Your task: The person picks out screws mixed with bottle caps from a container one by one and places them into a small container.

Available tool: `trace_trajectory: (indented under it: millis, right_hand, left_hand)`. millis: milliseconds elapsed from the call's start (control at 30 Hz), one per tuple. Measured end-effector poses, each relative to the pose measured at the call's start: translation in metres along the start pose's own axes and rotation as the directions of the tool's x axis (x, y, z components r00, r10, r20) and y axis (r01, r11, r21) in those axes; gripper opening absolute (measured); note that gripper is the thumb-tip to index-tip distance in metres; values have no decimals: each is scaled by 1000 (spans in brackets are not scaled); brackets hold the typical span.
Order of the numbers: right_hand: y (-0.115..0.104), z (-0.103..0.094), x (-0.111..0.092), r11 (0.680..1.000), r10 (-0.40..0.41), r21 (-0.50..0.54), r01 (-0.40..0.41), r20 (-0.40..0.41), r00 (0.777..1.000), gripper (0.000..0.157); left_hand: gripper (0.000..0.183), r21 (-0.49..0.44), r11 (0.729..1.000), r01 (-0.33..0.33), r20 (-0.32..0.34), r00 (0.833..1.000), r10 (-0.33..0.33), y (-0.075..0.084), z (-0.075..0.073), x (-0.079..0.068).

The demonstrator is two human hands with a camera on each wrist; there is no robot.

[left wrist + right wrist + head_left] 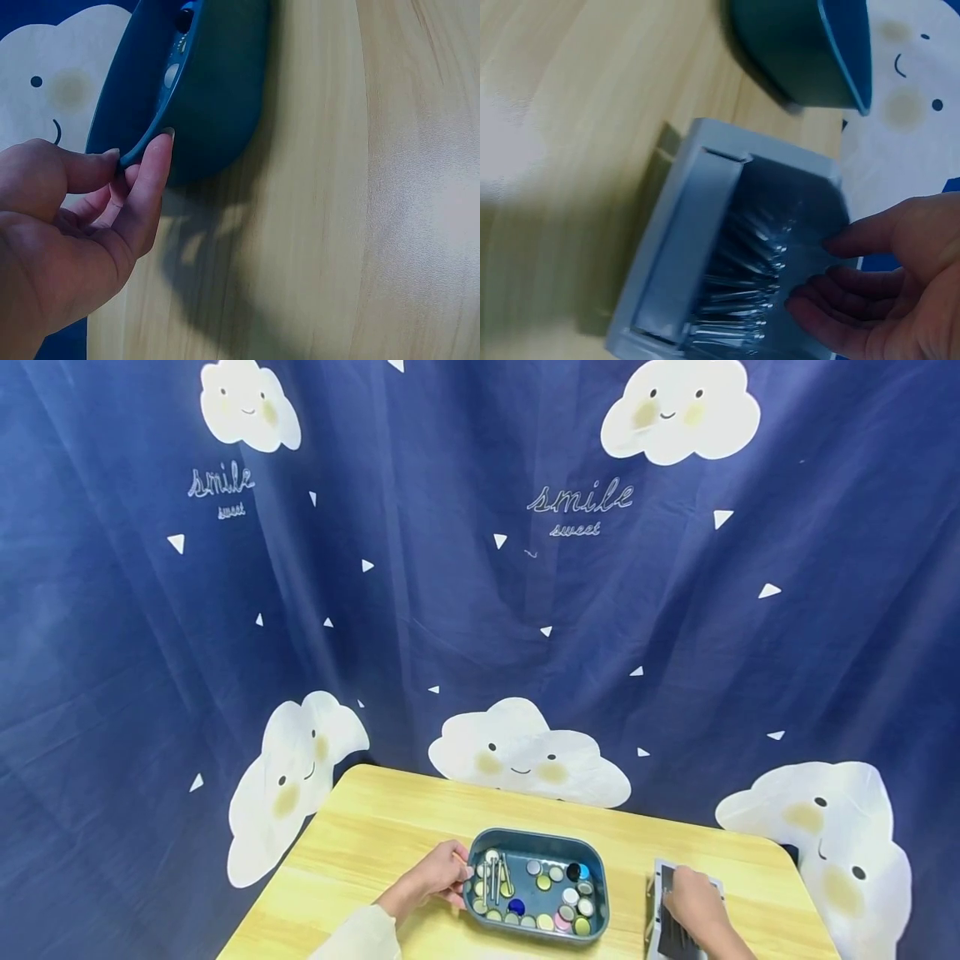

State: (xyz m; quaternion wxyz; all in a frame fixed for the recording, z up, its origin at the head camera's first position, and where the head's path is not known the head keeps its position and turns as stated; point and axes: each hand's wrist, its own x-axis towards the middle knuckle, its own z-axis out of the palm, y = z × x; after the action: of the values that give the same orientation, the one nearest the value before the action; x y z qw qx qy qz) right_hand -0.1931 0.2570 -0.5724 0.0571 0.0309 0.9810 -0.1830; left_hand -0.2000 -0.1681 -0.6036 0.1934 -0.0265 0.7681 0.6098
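My left hand (441,872) pinches the left rim of a dark teal rectangular basin (536,838) between thumb and fingers. Inside it lie many small round discs (544,882) in white, yellow, blue, black and pink, and several slim silver nail-like pieces (493,880) lie at its left end. My right hand (900,285) is over a grey open box (769,150), its thumb and fingers apart with nothing visible between them. A row of shiny metal nail-like pieces (739,289) lies in that box, though their exact kind is blurred.
Both containers stand on a yellow wood-grain table (405,802), the basin left of the grey box with a gap between. A dark blue curtain (450,610) with smiling clouds hangs behind and beside the table.
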Motion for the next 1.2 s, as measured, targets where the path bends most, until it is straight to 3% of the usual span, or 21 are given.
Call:
trace_trajectory:
  millis: [300,667,1067,1133,1200]
  right_hand:
    - [-18,-17,1,999,-41,1,41,-48,998,25]
    - [-44,-19,4,994,-90,45,95,-97,991,40]
    - [-89,-10,16,986,-153,51,161,-130,980,10]
    - [-97,-7,18,983,-170,44,178,-140,975,22]
    - [-105,-3,19,981,-181,47,190,-146,973,24]
  left_hand:
    - [28,-13,1000,-9,6,1000,9,1,-2,1]
    - [25,-15,1000,-17,8,1000,17,-1,-1,0]
    - [24,-18,999,-27,-4,1000,27,-4,-1,0]
    - [24,-17,999,-27,-4,1000,27,-4,-1,0]
    - [24,-19,999,-28,-3,1000,28,-4,-1,0]
